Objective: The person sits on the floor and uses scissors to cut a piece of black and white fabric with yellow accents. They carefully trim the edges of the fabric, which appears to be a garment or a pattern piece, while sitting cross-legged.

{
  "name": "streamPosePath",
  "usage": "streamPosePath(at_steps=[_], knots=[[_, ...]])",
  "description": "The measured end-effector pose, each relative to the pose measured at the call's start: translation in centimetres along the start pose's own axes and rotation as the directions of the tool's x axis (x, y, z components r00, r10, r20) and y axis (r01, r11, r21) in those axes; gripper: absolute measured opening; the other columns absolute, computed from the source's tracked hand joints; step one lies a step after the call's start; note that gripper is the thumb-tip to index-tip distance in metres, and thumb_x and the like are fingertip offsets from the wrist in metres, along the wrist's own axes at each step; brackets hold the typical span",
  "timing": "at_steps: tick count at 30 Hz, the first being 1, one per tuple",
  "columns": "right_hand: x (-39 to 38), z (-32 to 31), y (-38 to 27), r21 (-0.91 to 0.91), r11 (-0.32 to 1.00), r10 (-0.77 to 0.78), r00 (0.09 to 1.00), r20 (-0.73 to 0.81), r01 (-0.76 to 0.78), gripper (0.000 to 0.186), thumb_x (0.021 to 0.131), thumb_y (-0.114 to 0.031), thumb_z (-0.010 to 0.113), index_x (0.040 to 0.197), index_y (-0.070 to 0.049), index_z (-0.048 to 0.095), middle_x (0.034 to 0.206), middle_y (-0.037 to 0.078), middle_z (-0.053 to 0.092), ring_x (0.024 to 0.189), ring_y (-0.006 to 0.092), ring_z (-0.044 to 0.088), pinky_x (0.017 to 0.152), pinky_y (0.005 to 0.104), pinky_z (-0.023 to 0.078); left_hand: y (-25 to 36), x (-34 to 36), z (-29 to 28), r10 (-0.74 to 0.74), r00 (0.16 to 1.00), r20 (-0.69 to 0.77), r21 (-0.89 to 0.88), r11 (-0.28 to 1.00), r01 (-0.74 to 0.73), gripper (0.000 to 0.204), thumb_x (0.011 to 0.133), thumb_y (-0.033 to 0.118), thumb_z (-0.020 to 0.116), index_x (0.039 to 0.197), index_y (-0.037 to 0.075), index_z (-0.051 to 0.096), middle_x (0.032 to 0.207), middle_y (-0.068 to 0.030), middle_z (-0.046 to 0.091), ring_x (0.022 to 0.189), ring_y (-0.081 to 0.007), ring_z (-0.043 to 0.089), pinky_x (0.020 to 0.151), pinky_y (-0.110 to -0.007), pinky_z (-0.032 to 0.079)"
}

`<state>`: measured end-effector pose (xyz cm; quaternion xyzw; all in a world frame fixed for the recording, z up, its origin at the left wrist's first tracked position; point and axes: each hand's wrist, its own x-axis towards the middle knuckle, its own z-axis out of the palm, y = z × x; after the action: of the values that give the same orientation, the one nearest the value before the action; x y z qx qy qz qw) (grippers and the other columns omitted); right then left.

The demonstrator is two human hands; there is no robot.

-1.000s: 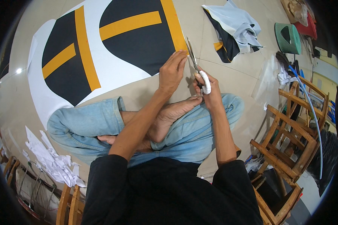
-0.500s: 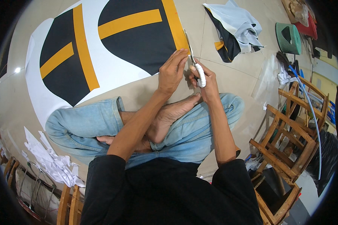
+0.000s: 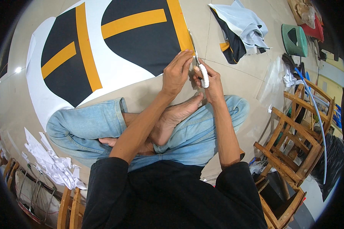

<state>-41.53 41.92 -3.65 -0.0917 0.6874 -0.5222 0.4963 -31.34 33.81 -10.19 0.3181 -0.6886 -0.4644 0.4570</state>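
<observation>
A white fabric sheet printed with black shapes and yellow bands lies on the floor ahead of my crossed legs. My left hand pinches the sheet's near right corner, at the end of a yellow band. Just right of it, my right hand grips a pair of scissors with white-wrapped handles. The blades point away from me, along the right edge of the yellow band. Part of the handles is hidden by my fingers.
A crumpled pile of grey, black and yellow cloth lies at the far right, near a green plastic stool. Wooden frames stand along the right. White scraps lie at left, by more wooden legs.
The sheet and floor appear shifted very slightly to the right in view. Both hands keep their places at the sheet's corner, and the scissors stay in my right hand.
</observation>
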Motion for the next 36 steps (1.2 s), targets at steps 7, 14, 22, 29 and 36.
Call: streamPosePath(at_steps=[7, 14, 22, 29, 36], knots=[[0.0, 0.1, 0.1, 0.001, 1.000, -0.001, 1.000, -0.028, 0.001, 0.054, 0.086, -0.014, 0.078, 0.136, -0.004, 0.059, 0.074, 0.002, 0.061, 0.056, 0.0068, 0.052, 0.049, 0.0204, 0.040, 0.2, 0.0, -0.1, -0.006, 1.000, -0.002, 0.004, 1.000, 0.006, 0.016, 0.093, 0.003, 0.063, 0.109, 0.000, 0.064, 0.113, -0.0143, 0.071, 0.111, -0.0319, 0.067, 0.097, -0.040, 0.054], [0.4, -0.5, -0.2, 0.039, 0.999, -0.022, 1.000, 0.013, 0.022, 0.054, 0.087, -0.021, 0.076, 0.134, 0.000, 0.060, 0.071, 0.004, 0.059, 0.055, 0.0089, 0.051, 0.047, 0.0210, 0.038, 0.5, 0.2, -0.1, -0.004, 1.000, -0.012, -0.009, 1.000, 0.004, 0.016, 0.093, 0.003, 0.063, 0.109, 0.000, 0.064, 0.113, -0.0135, 0.071, 0.112, -0.0319, 0.066, 0.096, -0.040, 0.054], [1.6, 0.2, -0.3, 0.071, 0.997, -0.038, 0.999, 0.011, 0.037, 0.051, 0.088, -0.018, 0.075, 0.134, -0.001, 0.061, 0.073, 0.004, 0.062, 0.056, 0.0083, 0.053, 0.048, 0.0210, 0.039, 0.2, 0.1, -0.1, 0.009, 1.000, -0.013, -0.017, 1.000, -0.009, 0.017, 0.092, 0.001, 0.063, 0.109, 0.000, 0.065, 0.113, -0.0147, 0.070, 0.112, -0.0321, 0.066, 0.096, -0.039, 0.054], [1.6, 0.1, -0.2, 0.007, 0.999, -0.039, 0.999, 0.023, 0.039, 0.049, 0.087, -0.014, 0.076, 0.133, -0.004, 0.062, 0.074, 0.003, 0.063, 0.056, 0.0074, 0.053, 0.048, 0.0211, 0.041, 0.0, 0.0, 0.0, 0.007, 1.000, -0.014, -0.006, 1.000, -0.007, 0.018, 0.092, 0.001, 0.063, 0.110, 0.000, 0.064, 0.113, -0.0148, 0.070, 0.111, -0.0324, 0.067, 0.095, -0.039, 0.054], [1.7, 0.3, 0.1, 0.022, 0.999, -0.044, 0.999, 0.029, 0.043, 0.053, 0.087, -0.016, 0.077, 0.135, -0.003, 0.060, 0.073, 0.004, 0.062, 0.055, 0.0074, 0.053, 0.048, 0.0213, 0.040, -0.1, -0.1, 0.0, -0.039, 0.999, -0.010, -0.037, 0.999, 0.038, 0.016, 0.094, 0.002, 0.061, 0.110, 0.000, 0.064, 0.115, -0.0157, 0.070, 0.112, -0.0326, 0.066, 0.093, -0.039, 0.055]])
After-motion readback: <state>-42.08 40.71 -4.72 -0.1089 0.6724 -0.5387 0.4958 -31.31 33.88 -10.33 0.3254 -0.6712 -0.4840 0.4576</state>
